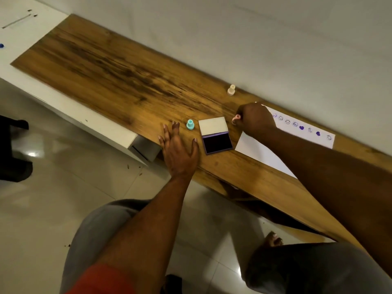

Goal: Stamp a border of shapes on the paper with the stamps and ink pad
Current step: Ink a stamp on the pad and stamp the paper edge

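A white sheet of paper lies on the wooden table, with a row of purple smiley and heart prints along its far edge. My right hand is closed on a pink stamp, held at the paper's left corner. The ink pad lies open just left of the paper, its lid folded back. A teal stamp stands upright left of the pad. My left hand rests flat on the table with fingers spread, beside the teal stamp. A beige stamp stands near the wall.
A white cabinet top adjoins the table's left end. The wall runs along the table's far side. My knees and one bare foot show below the table edge over a glossy tiled floor.
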`<action>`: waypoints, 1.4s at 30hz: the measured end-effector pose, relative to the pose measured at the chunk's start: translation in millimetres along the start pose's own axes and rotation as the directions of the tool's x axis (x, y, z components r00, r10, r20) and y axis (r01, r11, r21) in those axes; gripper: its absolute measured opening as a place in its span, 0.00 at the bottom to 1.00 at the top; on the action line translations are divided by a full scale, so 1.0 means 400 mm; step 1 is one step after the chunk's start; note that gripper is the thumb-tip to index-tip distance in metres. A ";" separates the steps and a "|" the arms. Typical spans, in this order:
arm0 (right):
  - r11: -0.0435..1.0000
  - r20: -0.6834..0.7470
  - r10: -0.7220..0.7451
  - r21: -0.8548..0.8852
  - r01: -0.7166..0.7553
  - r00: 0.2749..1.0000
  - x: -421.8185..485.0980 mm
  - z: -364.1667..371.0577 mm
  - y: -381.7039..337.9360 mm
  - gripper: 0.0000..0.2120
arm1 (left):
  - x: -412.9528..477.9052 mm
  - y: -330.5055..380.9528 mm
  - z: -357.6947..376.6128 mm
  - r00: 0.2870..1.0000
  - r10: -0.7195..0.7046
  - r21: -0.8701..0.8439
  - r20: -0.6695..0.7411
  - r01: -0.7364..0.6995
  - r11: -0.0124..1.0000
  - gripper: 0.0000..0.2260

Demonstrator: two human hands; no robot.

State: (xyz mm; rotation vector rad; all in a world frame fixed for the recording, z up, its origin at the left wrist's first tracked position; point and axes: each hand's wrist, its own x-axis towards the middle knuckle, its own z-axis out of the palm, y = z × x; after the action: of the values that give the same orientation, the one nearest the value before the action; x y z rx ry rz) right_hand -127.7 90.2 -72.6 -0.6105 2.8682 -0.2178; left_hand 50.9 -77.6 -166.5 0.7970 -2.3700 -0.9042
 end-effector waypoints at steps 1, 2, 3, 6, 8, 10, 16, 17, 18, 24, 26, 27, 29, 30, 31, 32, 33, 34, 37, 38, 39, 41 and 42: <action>1.000 -0.015 0.005 0.012 -0.005 1.000 -0.021 -0.001 0.002 0.12 | -0.009 0.004 -0.004 0.999 0.042 0.018 0.014 -0.042 0.999 0.33; 1.000 -0.034 0.008 0.026 -0.007 0.999 -0.041 -0.003 0.002 0.12 | -0.017 0.007 -0.009 0.995 0.092 0.032 0.040 -0.094 0.995 0.31; 0.999 -0.050 0.011 0.046 -0.008 0.999 -0.060 -0.006 0.000 0.12 | -0.024 0.010 -0.012 0.987 0.147 0.039 0.070 -0.150 0.988 0.30; 0.994 -0.082 0.004 0.107 0.005 0.997 -0.115 -0.009 -0.024 0.11 | -0.042 0.019 -0.015 0.953 0.265 0.057 0.147 -0.276 0.960 0.28; 0.990 -0.085 -0.031 0.137 0.043 0.996 -0.147 -0.004 -0.059 0.14 | -0.053 0.020 -0.020 0.946 0.273 0.078 0.173 -0.290 0.954 0.28; 0.982 -0.064 -0.072 0.170 0.082 0.995 -0.168 0.007 -0.098 0.17 | -0.059 0.018 -0.024 0.946 0.263 0.098 0.191 -0.285 0.953 0.28; 0.964 -0.075 -0.167 0.197 0.178 0.983 -0.181 0.055 -0.202 0.16 | -0.046 -0.008 -0.029 0.950 0.218 0.149 0.222 -0.254 0.956 0.24; 0.963 -0.071 -0.171 0.199 0.182 0.983 -0.178 0.062 -0.215 0.15 | -0.046 -0.011 -0.028 0.952 0.213 0.140 0.222 -0.247 0.959 0.24; 0.963 -0.068 -0.175 0.197 0.185 0.982 -0.175 0.069 -0.225 0.15 | -0.048 -0.014 -0.027 0.953 0.213 0.122 0.214 -0.242 0.963 0.24; 0.963 -0.051 -0.235 0.123 0.240 0.971 -0.156 0.101 -0.247 0.22 | -0.047 -0.033 -0.017 0.971 0.095 0.096 0.218 -0.118 0.988 0.29; 0.959 -0.037 -0.285 -0.013 0.285 0.958 -0.144 0.105 -0.251 0.28 | -0.048 -0.033 -0.015 0.975 0.098 0.078 0.199 -0.115 0.990 0.26; 0.950 -0.013 -0.302 -0.094 0.299 0.953 -0.137 0.107 -0.252 0.30 | -0.047 -0.033 -0.013 0.976 0.097 0.069 0.195 -0.112 0.991 0.25; 0.934 0.040 -0.301 -0.188 0.303 0.953 -0.125 0.109 -0.252 0.28 | -0.046 -0.030 -0.012 0.977 0.074 0.061 0.201 -0.088 0.994 0.24; 0.926 0.057 -0.303 -0.220 0.308 0.951 -0.123 0.110 -0.253 0.27 | -0.045 -0.029 -0.012 0.978 0.061 0.057 0.198 -0.073 0.996 0.25; 0.909 0.068 -0.318 -0.261 0.325 0.946 -0.121 0.112 -0.257 0.25 | -0.043 -0.029 -0.012 0.980 0.048 0.048 0.191 -0.058 0.997 0.25; 0.886 0.084 -0.338 -0.306 0.348 0.937 -0.118 0.113 -0.262 0.22 | -0.040 -0.029 -0.012 0.983 0.033 0.038 0.182 -0.041 0.998 0.24; 0.865 0.104 -0.355 -0.340 0.369 0.929 -0.115 0.114 -0.269 0.20 | -0.035 -0.031 -0.013 0.984 0.016 0.030 0.175 -0.022 0.999 0.23; 0.856 0.124 -0.359 -0.350 0.380 0.925 -0.112 0.114 -0.274 0.19 | -0.031 -0.033 -0.014 0.985 -0.001 0.024 0.170 -0.003 1.000 0.21; 0.852 0.170 -0.367 -0.333 0.404 0.915 -0.101 0.116 -0.280 0.18 | -0.023 -0.045 -0.014 0.987 -0.029 0.026 0.156 0.025 0.999 0.16; 0.837 0.179 -0.386 -0.343 0.426 0.905 -0.098 0.119 -0.279 0.18 | -0.022 -0.048 -0.014 0.987 -0.039 0.031 0.154 0.034 0.999 0.15; 0.826 0.185 -0.403 -0.350 0.443 0.896 -0.095 0.121 -0.278 0.19 | -0.022 -0.051 -0.015 0.987 -0.052 0.034 0.154 0.047 0.998 0.15; 0.822 0.182 -0.421 -0.338 0.458 0.889 -0.095 0.123 -0.277 0.24 | -0.022 -0.055 -0.016 0.985 -0.074 0.039 0.158 0.069 0.997 0.14; 0.820 0.180 -0.427 -0.336 0.463 0.886 -0.096 0.123 -0.275 0.26 | -0.021 -0.057 -0.015 0.984 -0.082 0.044 0.160 0.076 0.996 0.14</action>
State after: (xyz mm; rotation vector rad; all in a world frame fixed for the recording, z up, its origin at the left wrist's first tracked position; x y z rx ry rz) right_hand -39.9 1.5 -93.8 -1.3286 2.6385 0.2948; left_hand 68.7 -88.5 -180.4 0.8673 -2.5175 -0.9929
